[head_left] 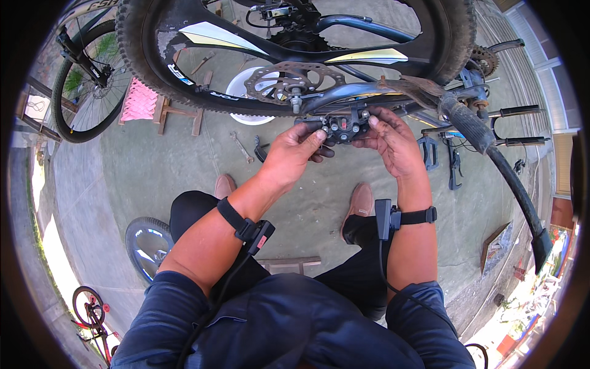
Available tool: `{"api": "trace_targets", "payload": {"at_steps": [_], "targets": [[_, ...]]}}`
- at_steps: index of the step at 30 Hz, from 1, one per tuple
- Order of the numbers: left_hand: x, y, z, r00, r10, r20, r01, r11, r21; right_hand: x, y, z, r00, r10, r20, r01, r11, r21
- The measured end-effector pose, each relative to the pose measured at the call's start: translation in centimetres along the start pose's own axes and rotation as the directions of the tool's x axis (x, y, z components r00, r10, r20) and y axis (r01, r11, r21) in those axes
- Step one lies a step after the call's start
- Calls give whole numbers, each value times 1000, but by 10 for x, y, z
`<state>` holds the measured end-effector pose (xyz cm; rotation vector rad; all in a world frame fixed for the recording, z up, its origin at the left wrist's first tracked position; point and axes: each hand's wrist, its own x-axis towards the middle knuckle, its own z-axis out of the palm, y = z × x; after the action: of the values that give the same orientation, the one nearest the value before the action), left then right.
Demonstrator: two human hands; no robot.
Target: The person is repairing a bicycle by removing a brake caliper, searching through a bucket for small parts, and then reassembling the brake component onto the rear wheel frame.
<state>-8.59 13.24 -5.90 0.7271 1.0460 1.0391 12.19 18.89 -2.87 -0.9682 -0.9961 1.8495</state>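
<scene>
Between my two hands is a black disc brake caliper [343, 129] with several bolt heads showing. My left hand [291, 152] pinches its left end with thumb and fingers. At its other end, my right hand [393, 141] grips it with the thumb on top and the fingers curled below. Just beyond the caliper runs the dark frame tube [350, 95] of a bicycle. The perforated brake rotor [258, 79] and an axle with a nut [296, 98] lie close past my left hand. Behind them spans a large wheel [236, 49] with a knobby tyre.
A spanner [242, 147] lies on the floor left of my hands. A white basin [236, 92] stands behind the wheel. Pink cloth [140, 101] is at the left. On the right are a pedal [428, 153], a brake lever [455, 167] and a long dark tube [516, 184].
</scene>
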Motion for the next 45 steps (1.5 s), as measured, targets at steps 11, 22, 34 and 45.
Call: {"api": "trace_targets", "payload": {"at_steps": [11, 22, 34, 45], "targets": [[-4, 1, -2, 999, 9, 36, -10, 1000, 9, 1, 0, 1, 998, 24, -53, -32, 988, -153], [-4, -1, -2, 1000, 7, 22, -10, 991, 134, 2, -1, -9, 998, -41, -37, 29, 957, -289], [-8, -3, -12, 999, -39, -33, 45, 981, 189, 5, -5, -9, 997, -61, -49, 43, 950, -309], [-8, 1, -13, 998, -64, -16, 66, 979, 193, 5, -8, -11, 997, -37, -61, 15, 945, -328]]}}
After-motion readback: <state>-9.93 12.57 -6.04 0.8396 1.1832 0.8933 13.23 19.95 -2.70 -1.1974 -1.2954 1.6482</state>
